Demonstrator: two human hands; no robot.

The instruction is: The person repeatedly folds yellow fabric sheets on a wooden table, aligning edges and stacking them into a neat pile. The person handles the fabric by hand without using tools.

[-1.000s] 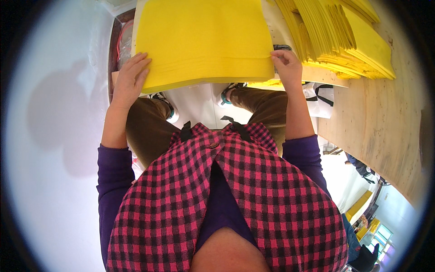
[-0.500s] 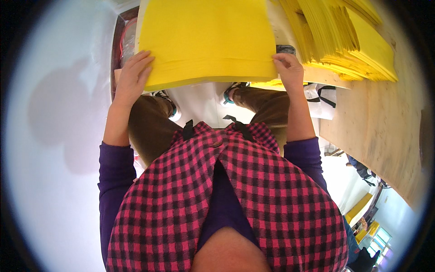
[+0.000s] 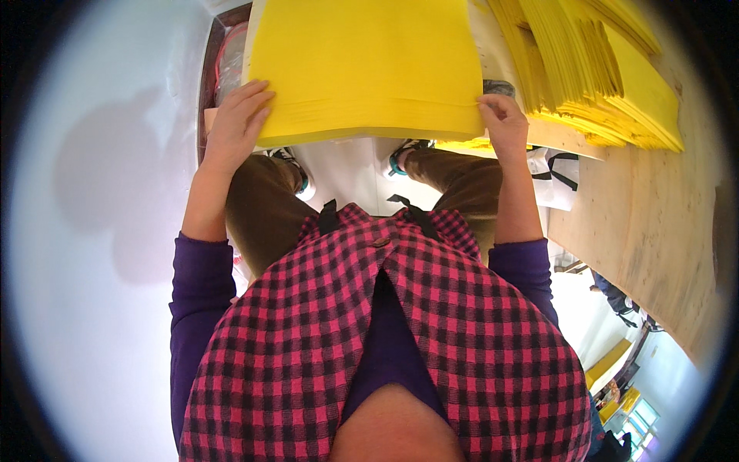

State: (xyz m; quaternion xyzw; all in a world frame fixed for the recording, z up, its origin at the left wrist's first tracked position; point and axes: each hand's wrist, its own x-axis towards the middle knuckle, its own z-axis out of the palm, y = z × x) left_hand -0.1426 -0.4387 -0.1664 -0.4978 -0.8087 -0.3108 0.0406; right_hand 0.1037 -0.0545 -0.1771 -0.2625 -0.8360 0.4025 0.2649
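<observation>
Yellow fabric (image 3: 369, 69) is spread btwn L hand (image 3: 237, 127) & R hand (image 3: 506, 129), mostly far of grip.
R edge is pinched in R fingertips nr near corner; L edge is touched by L fingers, pinch can't be told.

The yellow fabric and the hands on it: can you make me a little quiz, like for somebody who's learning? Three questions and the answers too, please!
1. Pick one: what pattern is on the pink-and-black garment?
A) dots
B) checks
C) flowers

2. True or false: the pile of folded yellow fabric lies to the right of the flat yellow fabric.

3. Fill in the missing word: the fingertips of the right hand are at the ____ edge of the flat yellow fabric.

Key: 1. B; 2. true; 3. right.
</observation>
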